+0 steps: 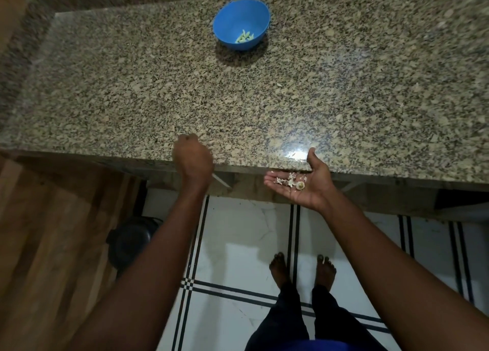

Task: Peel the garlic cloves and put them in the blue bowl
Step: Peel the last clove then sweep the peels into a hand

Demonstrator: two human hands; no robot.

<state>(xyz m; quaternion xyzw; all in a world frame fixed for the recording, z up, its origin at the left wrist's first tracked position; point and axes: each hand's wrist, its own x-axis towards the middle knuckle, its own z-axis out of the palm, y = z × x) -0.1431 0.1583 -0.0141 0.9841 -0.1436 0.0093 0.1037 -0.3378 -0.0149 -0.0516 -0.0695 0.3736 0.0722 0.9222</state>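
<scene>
Speckled granite table (pixel 264 99), tiled floor (pixel 238 244) below. Blue bowl (pixel 241 23) toward table's far side, holding peeled garlic cloves (pixel 244 36). Right hand (pixel 299 181) at table's near edge: palm up, fingers relaxed, garlic skins (pixel 289 182) lying in it. Left hand (pixel 191 157) over the near edge: fingers curled; contents cannot be told.

One blue bowl (pixel 241 24) stands on one granite counter (pixel 344 91); the peeled cloves (pixel 244 37) in it form a small heap too packed to count exactly. Two hands show, the left hand (pixel 191 158) and right hand (pixel 304 183). Several skin scraps (pixel 291 181) lie on the right palm, and two bare feet (pixel 301 270) are visible.
</scene>
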